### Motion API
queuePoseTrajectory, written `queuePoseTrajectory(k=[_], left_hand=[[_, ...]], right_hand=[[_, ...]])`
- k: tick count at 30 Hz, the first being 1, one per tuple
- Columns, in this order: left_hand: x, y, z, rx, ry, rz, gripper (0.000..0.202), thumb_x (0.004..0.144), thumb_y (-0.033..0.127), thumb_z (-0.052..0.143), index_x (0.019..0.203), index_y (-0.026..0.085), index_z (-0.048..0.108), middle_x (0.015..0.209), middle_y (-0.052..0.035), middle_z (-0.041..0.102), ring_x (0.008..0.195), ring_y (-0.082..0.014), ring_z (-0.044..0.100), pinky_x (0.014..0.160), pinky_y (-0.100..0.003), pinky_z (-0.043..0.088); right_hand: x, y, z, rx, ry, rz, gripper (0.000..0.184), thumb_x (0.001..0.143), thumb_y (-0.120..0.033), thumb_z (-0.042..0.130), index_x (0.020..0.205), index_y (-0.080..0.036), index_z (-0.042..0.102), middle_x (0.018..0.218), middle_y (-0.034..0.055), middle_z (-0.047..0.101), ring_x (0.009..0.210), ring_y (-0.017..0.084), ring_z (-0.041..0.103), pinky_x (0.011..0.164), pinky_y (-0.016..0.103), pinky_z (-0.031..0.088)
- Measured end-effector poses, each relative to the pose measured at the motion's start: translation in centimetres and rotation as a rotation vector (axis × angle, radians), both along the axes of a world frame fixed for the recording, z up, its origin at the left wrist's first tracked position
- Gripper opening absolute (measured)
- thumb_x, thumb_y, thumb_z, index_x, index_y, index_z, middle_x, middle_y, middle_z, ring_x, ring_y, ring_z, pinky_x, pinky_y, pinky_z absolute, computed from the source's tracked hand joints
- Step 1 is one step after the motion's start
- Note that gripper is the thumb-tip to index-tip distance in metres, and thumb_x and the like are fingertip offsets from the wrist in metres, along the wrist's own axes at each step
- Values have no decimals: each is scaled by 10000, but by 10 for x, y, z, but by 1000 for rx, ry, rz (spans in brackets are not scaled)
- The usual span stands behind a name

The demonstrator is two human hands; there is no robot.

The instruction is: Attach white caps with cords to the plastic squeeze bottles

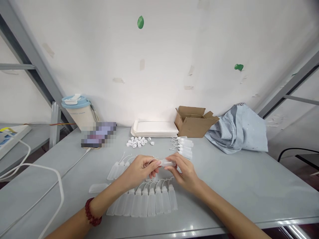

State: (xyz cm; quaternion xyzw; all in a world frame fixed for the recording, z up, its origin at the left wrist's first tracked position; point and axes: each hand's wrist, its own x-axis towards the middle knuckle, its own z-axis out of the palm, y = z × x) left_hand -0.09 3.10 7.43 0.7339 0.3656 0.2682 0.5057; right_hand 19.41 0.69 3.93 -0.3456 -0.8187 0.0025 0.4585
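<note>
A small translucent plastic bottle [168, 163] lies sideways between my two hands above the table. My right hand [183, 169] is closed around its body with thumb and fingers. My left hand [144, 167] pinches its neck end, where a thin white string shows by the fingers. Below my hands lies a row of similar bottles [144, 202], strings at their tops. More bottles [114, 170] rest left of my left hand, partly hidden by it. A stack of bottles [184, 146] with strings lies just beyond my right hand. Small white caps [139, 142] sit in a pile behind my left hand.
At the back stand a stack of white envelopes [156, 128], an open cardboard box [196, 126] and a bunched light-blue cloth [239, 132]. A lidded cup [81, 114] and a blurred phone [99, 134] are at the left. A white cable [61, 186] crosses the table's left side.
</note>
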Motion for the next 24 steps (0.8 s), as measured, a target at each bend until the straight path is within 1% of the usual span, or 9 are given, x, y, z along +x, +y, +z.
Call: queuePoseTrajectory(k=[3, 6, 9, 11, 15, 17, 19, 21, 24], left_hand=[[1, -3, 1, 174, 52, 2, 337, 884, 368, 436, 683, 163, 611, 623, 2, 562, 602, -133, 533, 568, -225, 405], [1, -5, -1, 358, 117, 13, 302, 905, 326, 415, 770, 167, 633, 652, -12, 570, 611, -139, 519, 554, -235, 373], [1, -6, -8, 552, 170, 4, 285, 928, 282, 374, 824, 169, 614, 662, -19, 549, 596, -139, 486, 551, -246, 351], [1, -5, -13, 697, 210, -16, 272, 936, 246, 346, 841, 165, 588, 686, -29, 535, 607, -145, 470, 566, -254, 351], [1, -6, -22, 900, 316, -34, 261, 935, 210, 324, 818, 159, 551, 730, -53, 531, 637, -162, 462, 574, -268, 347], [1, -6, -23, 896, 323, -30, 241, 926, 211, 337, 829, 157, 551, 744, -58, 540, 649, -168, 468, 585, -275, 355], [2, -7, -20, 811, 271, -4, 207, 907, 216, 367, 854, 155, 558, 749, -54, 547, 657, -166, 479, 604, -278, 370], [2, -7, -15, 641, 191, 49, 186, 887, 246, 411, 838, 160, 569, 732, -37, 551, 653, -157, 491, 612, -272, 383], [2, -4, -5, 240, 82, 99, 253, 870, 338, 446, 736, 169, 579, 672, -11, 565, 636, -150, 522, 595, -256, 402]], right_hand=[[0, -2, 3, -46, 0, -3, 108, 906, -224, 479, 982, -173, 536, 706, 30, 557, 575, 136, 493, 499, 247, 419], [-2, -4, 9, -204, 27, -19, 175, 928, -269, 422, 901, -177, 569, 679, 20, 558, 563, 129, 485, 514, 247, 412], [-2, -4, 14, -440, 104, -9, 280, 936, -326, 388, 806, -172, 582, 647, 9, 543, 559, 120, 468, 508, 240, 384], [-1, -2, 15, -631, 180, 24, 317, 926, -377, 399, 754, -169, 566, 588, -19, 469, 525, 104, 406, 475, 227, 336], [2, 4, 16, -1016, 338, 170, 407, 885, -475, 442, 605, -183, 409, 528, -68, 261, 464, 71, 223, 416, 212, 196], [3, 6, 17, -1086, 377, 202, 435, 873, -494, 455, 577, -190, 360, 515, -75, 243, 454, 64, 197, 414, 213, 175], [1, 5, 18, -1048, 379, 180, 400, 869, -486, 467, 614, -179, 440, 503, -72, 293, 445, 67, 237, 417, 214, 208], [-1, 2, 18, -927, 355, 129, 321, 869, -453, 487, 742, -166, 551, 531, -55, 391, 458, 80, 321, 431, 217, 270], [-4, -3, 17, -632, 243, 46, 203, 877, -352, 511, 918, -174, 599, 682, 0, 547, 561, 112, 460, 489, 229, 370]])
